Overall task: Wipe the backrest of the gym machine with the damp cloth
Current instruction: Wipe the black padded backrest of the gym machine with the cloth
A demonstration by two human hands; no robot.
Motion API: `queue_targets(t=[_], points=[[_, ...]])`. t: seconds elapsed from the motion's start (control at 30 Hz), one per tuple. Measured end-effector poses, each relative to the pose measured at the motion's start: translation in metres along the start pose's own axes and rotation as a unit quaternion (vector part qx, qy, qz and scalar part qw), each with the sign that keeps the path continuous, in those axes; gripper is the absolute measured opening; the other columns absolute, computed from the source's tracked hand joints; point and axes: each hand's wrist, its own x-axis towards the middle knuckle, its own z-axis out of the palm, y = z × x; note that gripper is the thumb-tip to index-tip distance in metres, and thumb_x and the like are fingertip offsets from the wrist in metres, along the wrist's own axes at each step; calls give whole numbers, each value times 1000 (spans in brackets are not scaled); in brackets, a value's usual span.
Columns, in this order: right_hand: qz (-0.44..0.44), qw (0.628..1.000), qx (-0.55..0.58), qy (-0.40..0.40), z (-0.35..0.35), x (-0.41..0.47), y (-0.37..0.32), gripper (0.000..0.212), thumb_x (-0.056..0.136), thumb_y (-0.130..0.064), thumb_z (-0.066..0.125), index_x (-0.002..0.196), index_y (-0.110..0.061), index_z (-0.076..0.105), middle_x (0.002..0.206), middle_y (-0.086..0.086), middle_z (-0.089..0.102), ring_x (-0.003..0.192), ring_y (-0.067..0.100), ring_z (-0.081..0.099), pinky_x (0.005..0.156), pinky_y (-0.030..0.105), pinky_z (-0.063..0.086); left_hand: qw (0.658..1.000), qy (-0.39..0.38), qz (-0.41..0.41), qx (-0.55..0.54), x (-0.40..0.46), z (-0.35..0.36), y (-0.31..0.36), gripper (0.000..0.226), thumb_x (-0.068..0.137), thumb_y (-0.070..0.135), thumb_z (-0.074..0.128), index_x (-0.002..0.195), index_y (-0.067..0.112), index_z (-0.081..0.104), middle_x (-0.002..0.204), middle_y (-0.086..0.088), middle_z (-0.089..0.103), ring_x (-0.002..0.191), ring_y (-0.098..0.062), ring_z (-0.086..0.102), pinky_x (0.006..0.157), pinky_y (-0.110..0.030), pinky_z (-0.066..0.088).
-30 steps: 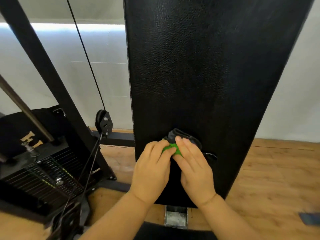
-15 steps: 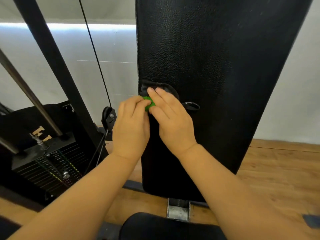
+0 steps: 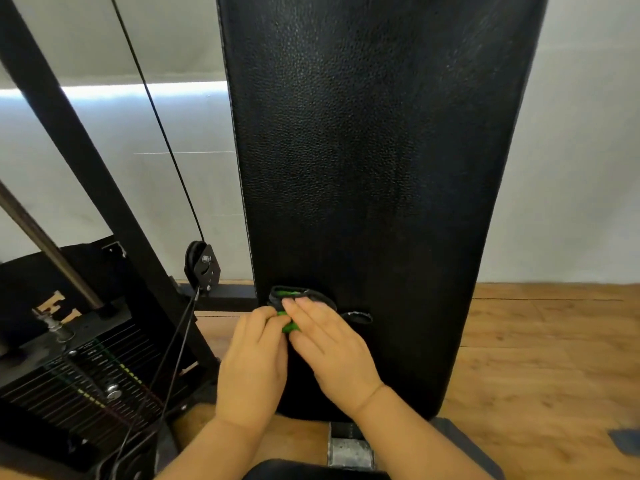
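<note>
The tall black padded backrest (image 3: 374, 174) fills the middle of the view. A dark cloth with green parts (image 3: 294, 295) lies bunched against its lower left area, near the stitched left edge. My left hand (image 3: 252, 362) has its fingertips curled onto the cloth's green fold. Beside it, my right hand (image 3: 329, 348) presses the cloth to the padding with straight fingers. A loop of the cloth (image 3: 358, 317) sticks out to the right of my right hand. Most of the cloth is hidden under my fingers.
Left of the backrest stand a black slanted frame post (image 3: 69, 140), a cable (image 3: 156, 112) running to a pulley (image 3: 202, 266), and the weight stack (image 3: 72, 379). The black seat edge (image 3: 311, 471) is at the bottom. Wooden floor (image 3: 536, 358) lies to the right.
Both hands carried the cloth up the backrest's left side half a second ago, and have now slid it back down to the lower left area.
</note>
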Motion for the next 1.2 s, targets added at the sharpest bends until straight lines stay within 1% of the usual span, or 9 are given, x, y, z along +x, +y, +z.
queue_targets(t=[0.07, 0.13, 0.2, 0.27, 0.47, 0.7, 0.93, 1.1, 1.2], points=[[-3, 1000, 1, -5, -3, 0, 1, 27, 88, -9, 51, 114, -8, 57, 139, 9, 49, 132, 20, 39, 113, 34, 30, 1000, 0, -10, -6, -1, 1, 0, 17, 78, 7, 68, 95, 10, 68, 97, -4, 63, 87, -15, 57, 68, -29, 57], [-6, 1000, 2, -4, -6, 1, 5, 30, 87, -9, 51, 117, -8, 53, 139, 8, 49, 132, 19, 38, 114, 32, 27, 1000, -14, -14, -14, 2, -3, 2, 26, 72, 3, 75, 96, 11, 69, 96, -1, 63, 89, -11, 54, 73, -21, 52], [23, 999, 12, 31, -13, 5, 9, 26, 94, -9, 46, 119, -8, 53, 138, 8, 49, 132, 18, 39, 113, 33, 30, 1000, 9, 18, -16, 14, -9, 10, 19, 80, 10, 66, 98, 12, 69, 98, 0, 62, 92, -7, 49, 80, -14, 43], [70, 993, 17, 91, -26, 16, 19, 27, 101, -12, 37, 119, -7, 56, 137, 7, 47, 131, 18, 40, 112, 33, 32, 998, 29, 44, -25, 35, -13, 26, 28, 85, 20, 47, 99, 11, 69, 100, -1, 63, 94, -8, 48, 87, -18, 38], [72, 979, -34, 185, -85, 58, 69, 21, 98, -7, 40, 113, -9, 55, 133, 9, 52, 128, 21, 45, 109, 37, 36, 989, 94, 107, -50, 101, -24, 77, 30, 83, 18, 44, 99, 10, 68, 99, -4, 62, 88, -14, 48, 65, -22, 48], [66, 981, -36, 178, -92, 54, 80, 24, 91, -1, 50, 114, -8, 53, 133, 10, 52, 128, 23, 45, 106, 42, 40, 988, 108, 85, -65, 100, -20, 94, 24, 78, 5, 62, 101, 9, 68, 99, -4, 62, 89, -13, 49, 66, -19, 47], [93, 986, -59, 128, -72, -12, 66, 24, 98, -11, 44, 121, -9, 52, 137, 6, 47, 132, 18, 41, 108, 37, 38, 987, -1, 149, -51, 58, 4, 87, 26, 69, 12, 73, 94, 15, 72, 97, 1, 66, 84, -10, 62, 69, -18, 54], [90, 989, -78, 82, -67, -54, 58, 34, 103, -16, 34, 112, -6, 66, 129, 8, 54, 129, 18, 44, 108, 34, 38, 985, -32, 162, -44, 28, 32, 85, 26, 80, 20, 47, 91, 18, 71, 95, 4, 64, 84, -8, 52, 76, -20, 47], [75, 991, -93, 64, -69, -61, 61, 36, 103, -15, 35, 106, -6, 70, 129, 9, 54, 128, 19, 44, 109, 32, 37, 985, -22, 164, -43, 24, 37, 84, 24, 80, 18, 48, 89, 16, 70, 93, 3, 63, 81, -10, 53, 74, -24, 46]])
